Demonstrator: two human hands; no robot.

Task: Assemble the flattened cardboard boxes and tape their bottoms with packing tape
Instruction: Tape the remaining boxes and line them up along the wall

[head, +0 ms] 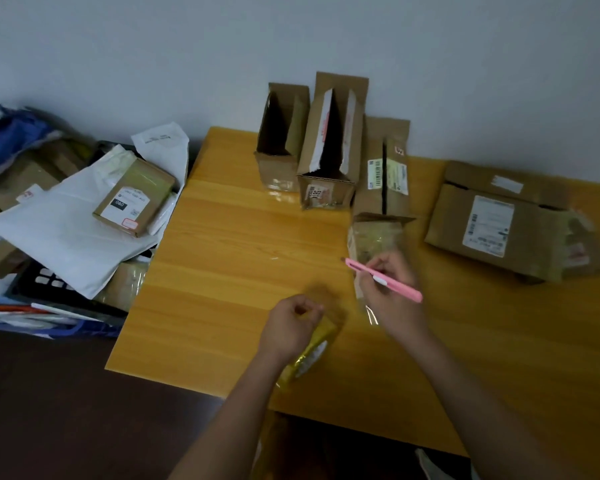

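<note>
Cardboard boxes stand at the far side of the yellow wooden table [222, 237]. 2 of them, the left open box [280, 140] and the taller open box [333, 150] beside it, lie on their sides with open mouths up and clear tape glinting over their near ends, so their bottoms look already taped. A 3rd labelled box [385, 174] sits just to their right, with a slit showing down its face. Against its near end stands a smaller tape-wrapped piece of cardboard [374, 237], the one nearest the hands; whether it is fully assembled cannot be told. Well to the right lies a wide labelled box [489, 223], closed and seemingly not yet worked. By this judgement roughly half the boxes are done.

The right hand [392, 299] is clamped around a pink utility knife [383, 280], its tip pointing up-left, near the tape-wrapped piece. The left hand [291, 323] has its fingers curled together; it sits over a yellowish tape roll [309, 355], but blur hides whether it pinches a strip of tape or anything at all.

Left of the table a heap of white mailer bags [66, 233] and a small labelled parcel [136, 199] overflows a dark crate [45, 282]. Nothing blocks the table's middle.
</note>
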